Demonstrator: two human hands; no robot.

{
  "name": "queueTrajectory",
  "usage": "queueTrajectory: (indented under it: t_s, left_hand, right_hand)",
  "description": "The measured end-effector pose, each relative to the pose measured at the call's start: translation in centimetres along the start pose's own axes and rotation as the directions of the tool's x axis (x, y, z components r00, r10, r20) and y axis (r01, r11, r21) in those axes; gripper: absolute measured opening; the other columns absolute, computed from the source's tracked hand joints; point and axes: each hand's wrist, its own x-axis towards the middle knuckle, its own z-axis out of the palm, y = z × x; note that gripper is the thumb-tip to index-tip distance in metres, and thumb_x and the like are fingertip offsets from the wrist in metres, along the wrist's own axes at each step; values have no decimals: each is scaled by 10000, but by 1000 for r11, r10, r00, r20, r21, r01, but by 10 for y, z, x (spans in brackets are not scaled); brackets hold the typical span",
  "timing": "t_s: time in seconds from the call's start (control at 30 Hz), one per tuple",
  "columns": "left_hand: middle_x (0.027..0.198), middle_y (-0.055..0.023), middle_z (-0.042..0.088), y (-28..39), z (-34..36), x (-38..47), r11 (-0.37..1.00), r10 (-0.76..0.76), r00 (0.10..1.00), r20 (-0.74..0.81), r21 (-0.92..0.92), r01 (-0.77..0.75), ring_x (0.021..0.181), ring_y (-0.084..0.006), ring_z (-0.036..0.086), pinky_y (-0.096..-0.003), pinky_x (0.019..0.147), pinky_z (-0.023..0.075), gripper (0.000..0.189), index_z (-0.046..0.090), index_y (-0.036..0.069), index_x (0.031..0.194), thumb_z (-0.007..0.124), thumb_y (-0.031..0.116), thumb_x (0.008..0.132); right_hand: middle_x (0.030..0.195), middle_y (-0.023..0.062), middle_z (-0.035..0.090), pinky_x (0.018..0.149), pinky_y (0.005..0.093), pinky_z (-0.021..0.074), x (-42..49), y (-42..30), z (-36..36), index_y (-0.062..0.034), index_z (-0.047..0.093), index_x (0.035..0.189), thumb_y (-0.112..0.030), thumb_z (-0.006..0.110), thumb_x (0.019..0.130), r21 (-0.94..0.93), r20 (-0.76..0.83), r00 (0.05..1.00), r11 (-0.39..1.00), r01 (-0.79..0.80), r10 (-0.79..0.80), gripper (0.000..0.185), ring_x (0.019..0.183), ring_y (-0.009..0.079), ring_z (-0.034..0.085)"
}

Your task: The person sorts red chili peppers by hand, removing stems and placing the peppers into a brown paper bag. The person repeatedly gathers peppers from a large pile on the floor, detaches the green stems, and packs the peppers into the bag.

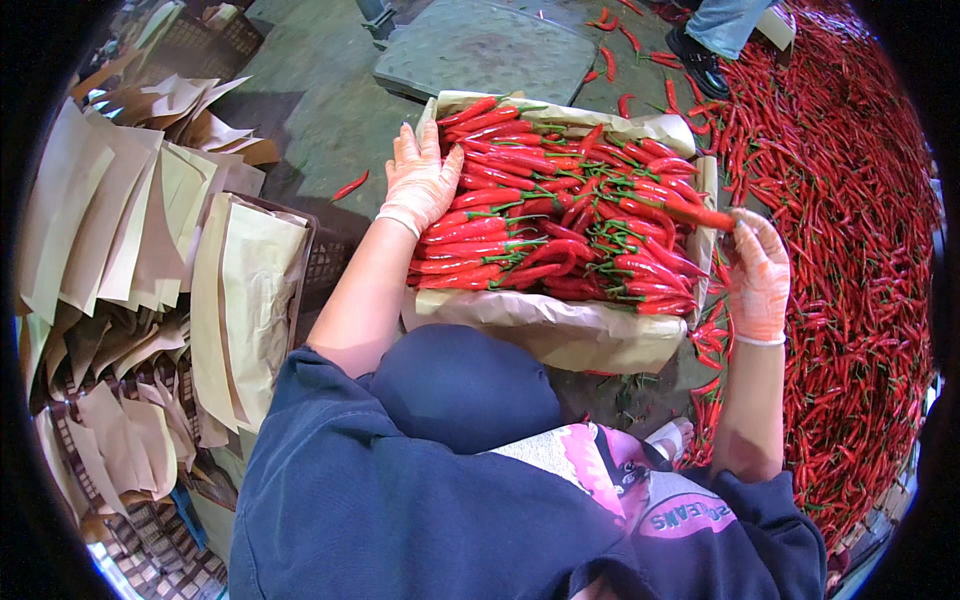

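Before me stands a box lined with brown paper (555,326), filled with red chili peppers (517,157). The peppers lie in rows, many with their green stems turned towards the middle. At the box's right side, my right hand (759,277), in a pale orange-stained glove, pinches the tip of one long red chili pepper (701,213); its stem end points left over the packed peppers. My left hand (424,176), gloved likewise, rests with fingers spread on the box's upper left edge and the peppers there. It grips nothing.
A large heap of loose red chilies (840,262) covers the floor on the right. Crates with brown paper sheets (127,217) are stacked at left. Beyond the box lies a metal platform (495,49). Another person's shoe (699,64) stands at the heap's edge. One chili (350,186) lies on the floor.
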Motion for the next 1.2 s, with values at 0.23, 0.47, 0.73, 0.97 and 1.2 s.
queueTrajectory:
  t_s: [0.23, 0.47, 0.73, 0.97, 1.2]
  left_hand:
    - [1572, -255, 196, -11, -7, 4, 993, -96, 987, -127, -74, 87, 1442, -462, 196, -577, 1143, 198, 737, 272, 186, 1528, 408, 615, 944]
    - [1165, -46, 622, 59, -13, 2, 675, 737, 665, -121, 201, -710, 1151, -254, 539, -402, 997, 401, 396, 649, 168, 1177, 698, 249, 793]
    - [1007, -126, 638, 30, -25, 52, 589, 803, 593, 60, 73, -805, 1006, -332, 612, -415, 907, 499, 283, 696, 128, 1059, 637, 35, 798]
    - [1311, -153, 570, -31, -17, 39, 619, 778, 626, -43, 214, -755, 1229, -369, 512, -429, 1053, 398, 529, 555, 109, 1333, 624, 64, 810]
    - [1442, -150, 456, -8, -31, 9, 651, 746, 655, -120, 341, -678, 1365, -414, 359, -493, 1143, 268, 618, 492, 144, 1400, 641, 177, 801]
  right_hand:
    - [835, 48, 686, 772, 278, 511, -72, -57, -32, -3, 693, 926, 3, 651, 810, -666, 510, 770, 742, 72, 384, 123, 807, 133, 636]
    - [825, 82, 690, 731, 291, 519, -120, -15, -38, 23, 698, 921, -3, 669, 776, -676, 429, 725, 724, -137, 538, 150, 771, 165, 655]
    - [868, 175, 682, 757, 382, 532, -182, 54, -89, -48, 700, 962, -127, 684, 774, -864, 476, 570, 477, 161, 670, 205, 838, 335, 670]
    - [1079, 172, 677, 840, 439, 523, -286, 216, -175, -97, 641, 1168, -246, 653, 847, -920, 330, 312, 230, 317, 891, 354, 939, 369, 657]
    - [1011, 150, 680, 877, 372, 527, -110, 74, -4, -20, 656, 1087, 12, 609, 840, -453, 590, 805, 852, 262, 66, 254, 953, 289, 667]
